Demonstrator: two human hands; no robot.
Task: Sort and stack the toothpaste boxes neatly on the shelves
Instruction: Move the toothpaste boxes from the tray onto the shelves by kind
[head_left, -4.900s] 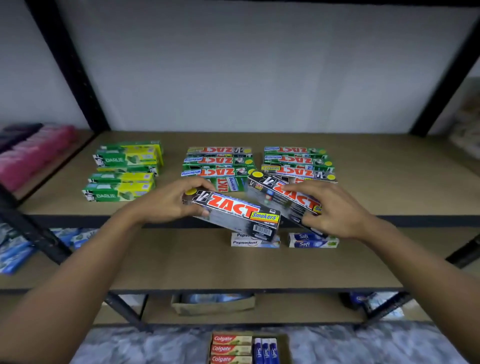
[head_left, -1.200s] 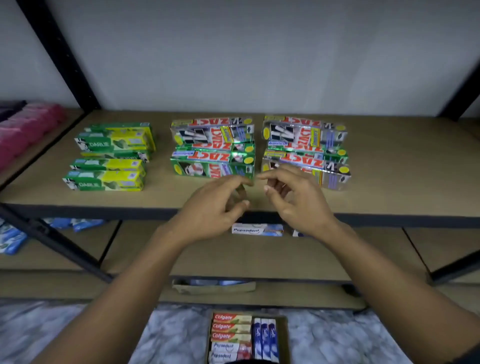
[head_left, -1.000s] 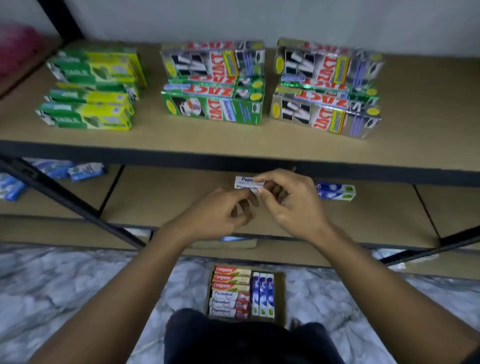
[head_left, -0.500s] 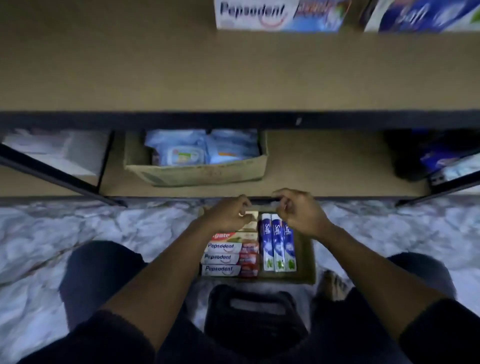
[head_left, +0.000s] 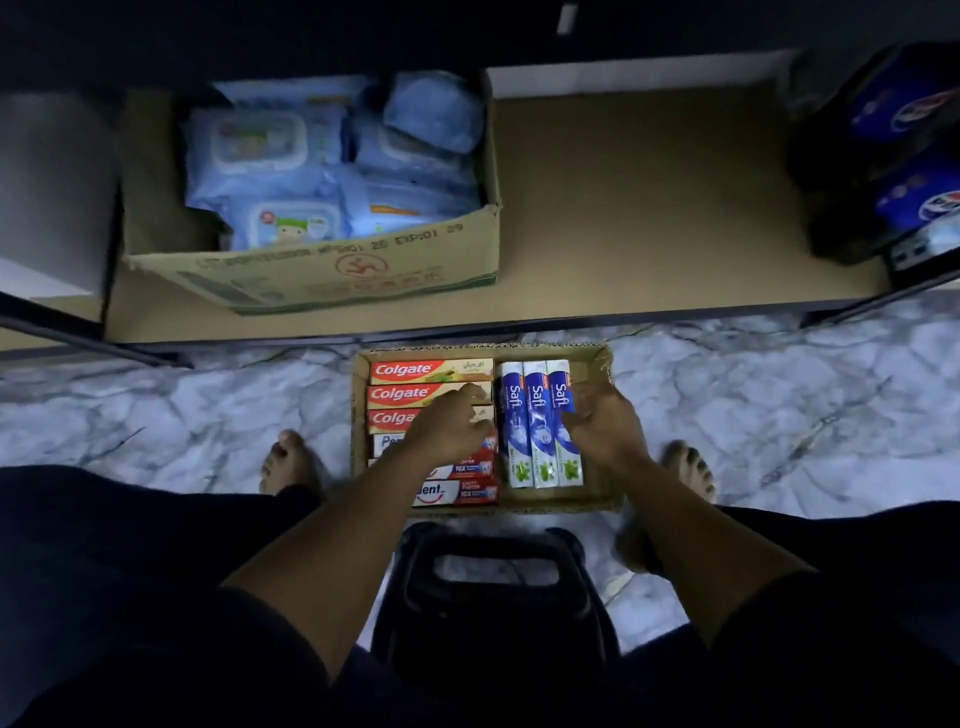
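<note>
On the brown bottom shelf board (head_left: 649, 208), free room lies between the open cardboard carton of blue wipe packs (head_left: 332, 270) at left and the dark blue-and-black packages (head_left: 893, 156) at right. On the marbled floor (head_left: 156, 415), the shallow cardboard tray (head_left: 605, 364) is packed with toothpaste boxes (head_left: 415, 370) save a strip along its right wall. Bare feet (head_left: 288, 462) flank it; a black plastic stool (head_left: 493, 597) blocks its near side.

carton (head_left: 337, 270) w/ blue wipes packs (head_left: 270, 156); black stool (head_left: 493, 613)

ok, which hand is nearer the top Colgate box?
Left. The left hand lies over the Colgate rows just below the top Colgate box; the right hand is across at the Safi boxes.
</note>
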